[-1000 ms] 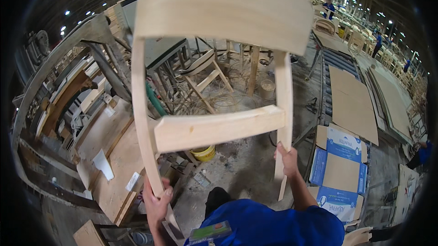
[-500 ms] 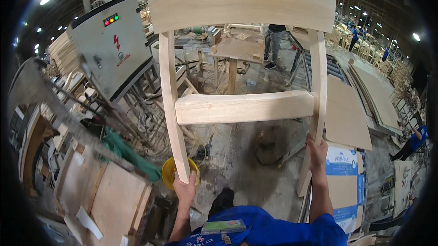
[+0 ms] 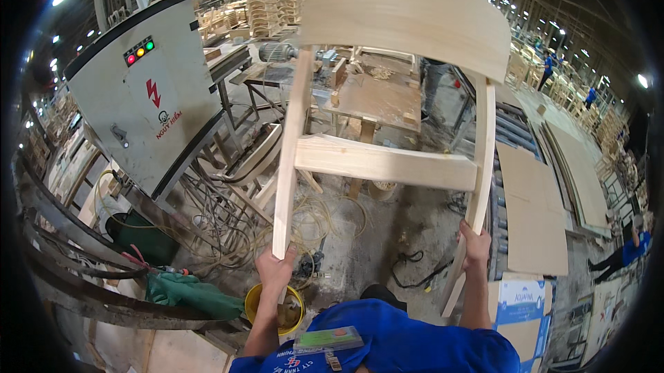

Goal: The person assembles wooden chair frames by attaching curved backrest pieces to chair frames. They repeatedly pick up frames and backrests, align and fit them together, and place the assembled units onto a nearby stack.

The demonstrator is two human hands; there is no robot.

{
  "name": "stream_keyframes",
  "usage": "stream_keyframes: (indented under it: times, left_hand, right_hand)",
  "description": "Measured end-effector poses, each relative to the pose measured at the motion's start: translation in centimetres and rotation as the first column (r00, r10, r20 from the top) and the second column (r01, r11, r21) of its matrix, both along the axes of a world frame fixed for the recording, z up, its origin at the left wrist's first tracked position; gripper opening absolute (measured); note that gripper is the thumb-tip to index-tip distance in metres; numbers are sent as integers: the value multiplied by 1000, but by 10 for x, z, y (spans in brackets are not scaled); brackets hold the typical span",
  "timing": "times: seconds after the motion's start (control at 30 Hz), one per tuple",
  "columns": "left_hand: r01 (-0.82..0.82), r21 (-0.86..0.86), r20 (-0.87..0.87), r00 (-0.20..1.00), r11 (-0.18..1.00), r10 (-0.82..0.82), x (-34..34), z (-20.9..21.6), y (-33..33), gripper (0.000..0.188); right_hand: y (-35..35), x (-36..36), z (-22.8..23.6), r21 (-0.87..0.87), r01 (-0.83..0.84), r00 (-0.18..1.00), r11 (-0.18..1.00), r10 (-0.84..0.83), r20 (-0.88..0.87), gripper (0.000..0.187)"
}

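Observation:
Between my hands I hold up a pale, unpainted wooden chair back frame (image 3: 387,160), made of two long posts, a crossbar and a broad curved top panel. The panel is at the far end, away from me. My left hand (image 3: 274,273) is closed round the lower end of the left post. Further up from the right post's lower end, my right hand (image 3: 475,245) grips that post. Below my left hand a yellow bucket (image 3: 299,304) stands on the floor, with something brownish inside it.
A grey electrical cabinet (image 3: 138,89) stands at the left, above tangled hoses (image 3: 228,231). Ahead is a worktable (image 3: 387,100) with wood scraps. Along the right run a roller conveyor (image 3: 515,131), a flat board (image 3: 529,207) and blue-and-brown cartons (image 3: 522,311). Co-workers (image 3: 629,248) are far right.
The view has shifted forward and turned. The chair back frame now sits tilted, its panel lower on the right. Both hands keep their hold. The person's legs behind the worktable are no longer visible.

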State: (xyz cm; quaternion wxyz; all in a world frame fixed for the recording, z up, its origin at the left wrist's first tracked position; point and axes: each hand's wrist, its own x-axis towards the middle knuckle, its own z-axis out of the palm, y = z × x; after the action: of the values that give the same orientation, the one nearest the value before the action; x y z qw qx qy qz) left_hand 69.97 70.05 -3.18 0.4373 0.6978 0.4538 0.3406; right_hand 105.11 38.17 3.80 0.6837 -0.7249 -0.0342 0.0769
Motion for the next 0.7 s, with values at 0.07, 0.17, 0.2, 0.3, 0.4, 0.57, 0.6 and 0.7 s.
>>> stream_keyframes:
  times: [0.07, 0.17, 0.2, 0.3, 0.4, 0.57, 0.6, 0.7]
  left_hand:
    - [8, -45, -82, 997, 999, -12, 30, 9, 18, 33]
    - [7, -28, -200, 980, 1000, -12, 72, -3, 62, 34]
    - [42, -26, -201, 978, 999, -46, 90, -4, 77, 36]
    - [119, -62, -269, 954, 991, -131, 155, -11, 140, 39]
    - [103, -37, -334, 936, 994, -110, 232, -22, 210, 40]
    - [170, 34, -415, 899, 985, -141, 362, -13, 332, 41]
    - [204, 26, -450, 876, 979, -171, 385, -13, 350, 43]
    - [220, -6, -440, 875, 975, -200, 451, -12, 409, 43]
  right_hand:
    - [20, 23, -14, -14, 55, 995, 998, -56, -76, 22]
    - [56, 66, -44, -6, 35, 993, 999, -35, -108, 25]
    - [70, 83, -55, -12, 41, 991, 999, -43, -123, 25]
    - [118, 142, -88, -37, 65, 984, 997, -71, -162, 27]
    - [179, 211, -111, -59, 68, 978, 996, -78, -195, 29]
    - [285, 333, -124, -99, 6, 973, 995, -29, -230, 27]
    - [305, 354, -122, -84, 15, 968, 996, -36, -248, 26]
    - [365, 412, -119, -69, 15, 955, 998, -35, -295, 24]
